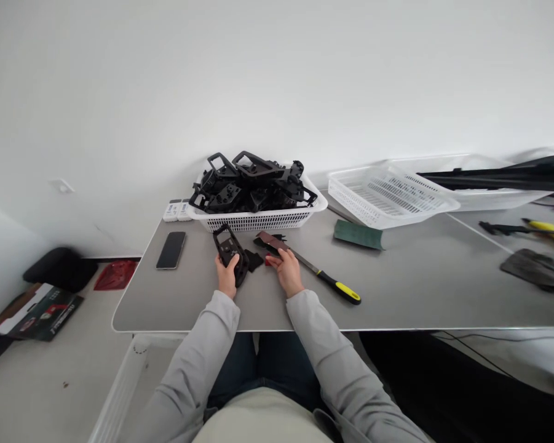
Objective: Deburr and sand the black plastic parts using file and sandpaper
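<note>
- Gripping a black plastic part (228, 249) in the left hand (227, 275), thumb pressing on its face, near the front edge of the table (166, 301).
- Bending the fingers of the right hand (286, 271) beside a small red piece (268, 261); not telling clearly whether grasping it.
- Noting a brown strip (268, 238) just beyond that hand, and a file (327, 278) with a black-and-yellow handle to its right.
- Observing a white basket (258, 222) behind, heaped with black parts (253, 184).
</note>
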Demonstrator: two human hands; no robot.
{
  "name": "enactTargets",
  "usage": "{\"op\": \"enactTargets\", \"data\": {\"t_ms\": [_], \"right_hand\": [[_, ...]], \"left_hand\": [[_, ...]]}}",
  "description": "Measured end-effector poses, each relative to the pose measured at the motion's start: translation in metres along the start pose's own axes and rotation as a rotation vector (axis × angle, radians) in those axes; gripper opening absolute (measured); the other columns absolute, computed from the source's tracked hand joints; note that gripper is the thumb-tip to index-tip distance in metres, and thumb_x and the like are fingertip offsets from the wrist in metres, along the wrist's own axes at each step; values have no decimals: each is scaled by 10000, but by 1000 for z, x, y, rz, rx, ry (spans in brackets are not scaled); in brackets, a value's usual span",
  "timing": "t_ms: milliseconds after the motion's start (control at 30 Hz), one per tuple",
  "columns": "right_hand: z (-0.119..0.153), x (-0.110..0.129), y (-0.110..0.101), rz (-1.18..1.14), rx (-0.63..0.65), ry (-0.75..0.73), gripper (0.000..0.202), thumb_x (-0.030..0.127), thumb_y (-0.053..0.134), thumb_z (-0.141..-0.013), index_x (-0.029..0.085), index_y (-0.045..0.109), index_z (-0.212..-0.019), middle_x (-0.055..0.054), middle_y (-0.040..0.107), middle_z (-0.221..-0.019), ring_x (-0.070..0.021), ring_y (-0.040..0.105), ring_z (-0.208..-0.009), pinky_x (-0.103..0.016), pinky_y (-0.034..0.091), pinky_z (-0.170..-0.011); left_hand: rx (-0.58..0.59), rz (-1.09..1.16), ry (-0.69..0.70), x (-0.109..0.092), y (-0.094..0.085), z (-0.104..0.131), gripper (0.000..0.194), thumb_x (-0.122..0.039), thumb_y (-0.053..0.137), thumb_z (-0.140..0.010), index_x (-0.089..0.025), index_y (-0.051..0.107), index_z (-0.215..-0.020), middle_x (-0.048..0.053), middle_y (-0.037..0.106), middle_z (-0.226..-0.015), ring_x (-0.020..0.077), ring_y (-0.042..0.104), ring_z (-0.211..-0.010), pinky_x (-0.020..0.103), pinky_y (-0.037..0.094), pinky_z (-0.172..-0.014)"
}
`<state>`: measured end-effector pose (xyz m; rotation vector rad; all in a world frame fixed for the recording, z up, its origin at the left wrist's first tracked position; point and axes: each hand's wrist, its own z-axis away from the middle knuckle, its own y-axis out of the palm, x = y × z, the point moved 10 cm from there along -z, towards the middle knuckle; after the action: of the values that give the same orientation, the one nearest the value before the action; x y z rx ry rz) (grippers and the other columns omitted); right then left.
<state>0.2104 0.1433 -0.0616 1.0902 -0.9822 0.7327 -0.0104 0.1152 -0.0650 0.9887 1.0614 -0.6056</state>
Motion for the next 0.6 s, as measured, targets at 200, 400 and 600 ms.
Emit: {"op": "enactTargets", "data": {"t_ms": [200, 400, 600], "right_hand": [[2, -5, 8, 203, 50, -15, 410, 578, 572, -688, 230, 414, -838, 58, 574, -502, -102, 437, -296, -261, 443, -384], [8, 10, 7, 470, -2, -170, 314, 540, 495, -731, 232, 443, -705, 61, 498, -466, -122, 438, -389, -244, 387, -422], [19, 27, 10, 747, -45, -377, 117, 330, 550, -685, 214, 552, -666, -51, 575, -788, -212, 544, -775, -314, 427, -678]], "left_hand": [[-10, 37, 7, 2, -1, -3, 516, -245, 728, -611, -208, 468, -1055, 40, 630, -1008, 147, 622, -855, 324, 479, -841], [-13, 47, -35, 7, -2, -4, 472, -235, 685, -635, -219, 479, -1059, 20, 649, -945, 156, 632, -835, 332, 482, -826], [-27, 11, 5, 6, -4, -2, 409, -207, 648, -663, -222, 497, -1043, 19, 668, -950, 160, 636, -887, 325, 473, -858]]}}
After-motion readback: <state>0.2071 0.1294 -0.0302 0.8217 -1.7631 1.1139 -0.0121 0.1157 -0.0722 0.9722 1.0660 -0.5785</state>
